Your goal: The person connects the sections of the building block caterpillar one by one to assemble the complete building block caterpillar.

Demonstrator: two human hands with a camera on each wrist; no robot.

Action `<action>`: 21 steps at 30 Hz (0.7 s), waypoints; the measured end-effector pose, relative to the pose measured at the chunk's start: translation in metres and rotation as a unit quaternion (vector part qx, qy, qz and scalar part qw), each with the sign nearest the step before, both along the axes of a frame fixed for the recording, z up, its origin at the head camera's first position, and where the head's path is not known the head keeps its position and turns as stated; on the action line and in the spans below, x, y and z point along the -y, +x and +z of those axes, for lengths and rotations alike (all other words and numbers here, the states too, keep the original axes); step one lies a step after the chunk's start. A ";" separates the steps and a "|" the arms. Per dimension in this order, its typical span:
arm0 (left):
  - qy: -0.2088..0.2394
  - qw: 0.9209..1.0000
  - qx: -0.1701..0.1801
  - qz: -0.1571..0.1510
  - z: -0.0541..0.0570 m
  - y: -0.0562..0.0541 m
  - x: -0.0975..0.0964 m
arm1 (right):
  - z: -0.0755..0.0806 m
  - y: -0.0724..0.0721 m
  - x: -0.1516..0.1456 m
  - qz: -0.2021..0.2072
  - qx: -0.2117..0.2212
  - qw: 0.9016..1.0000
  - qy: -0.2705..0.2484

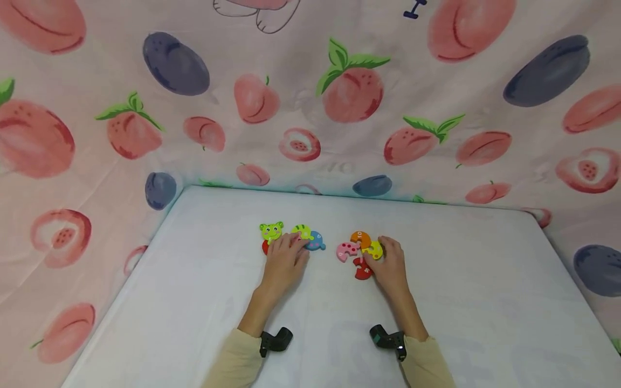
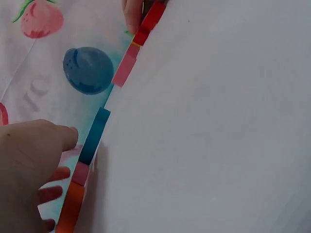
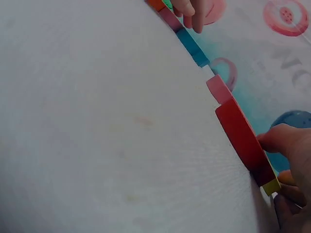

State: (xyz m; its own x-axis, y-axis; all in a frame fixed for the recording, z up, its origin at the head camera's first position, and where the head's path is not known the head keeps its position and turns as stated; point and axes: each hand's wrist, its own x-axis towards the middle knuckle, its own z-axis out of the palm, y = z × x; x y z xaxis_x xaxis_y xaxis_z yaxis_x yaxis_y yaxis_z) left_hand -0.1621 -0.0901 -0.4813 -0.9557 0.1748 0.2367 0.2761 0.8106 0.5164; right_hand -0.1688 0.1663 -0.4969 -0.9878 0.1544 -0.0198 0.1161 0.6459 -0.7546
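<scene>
Flat puzzle pieces lie in two groups on the white table. My left hand [image 1: 283, 261] rests over the left group, its fingers reaching across pieces they partly hide. There sit a green animal-head piece [image 1: 271, 231] with a face, a red piece [image 1: 264, 247], a striped green piece [image 1: 303, 231] and a blue piece [image 1: 316, 241]. At the right group, my right hand [image 1: 391, 264] holds a yellow piece [image 1: 373, 249] between thumb and fingers. Around it lie an orange piece [image 1: 361, 238], a dotted pink piece [image 1: 346, 250] and a red piece [image 3: 240, 136], close under the thumb.
The white tabletop [image 1: 320, 323] runs back to a fruit-printed cloth [image 1: 301, 97] hanging behind and to the sides. A black wrist device [image 1: 276, 340] is on the left wrist, another black device [image 1: 388, 339] on the right.
</scene>
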 end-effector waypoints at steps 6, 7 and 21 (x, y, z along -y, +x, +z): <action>-0.017 1.000 0.002 -0.027 -0.007 0.001 -0.003 | 0.001 0.001 0.001 -0.018 -0.007 1.000 0.015; -0.022 0.999 0.001 -0.030 -0.009 0.001 -0.002 | 0.001 0.002 0.001 -0.020 -0.007 1.000 0.019; -0.042 0.997 -0.040 -0.041 -0.016 0.000 0.000 | 0.002 0.005 0.001 -0.045 -0.008 0.998 0.035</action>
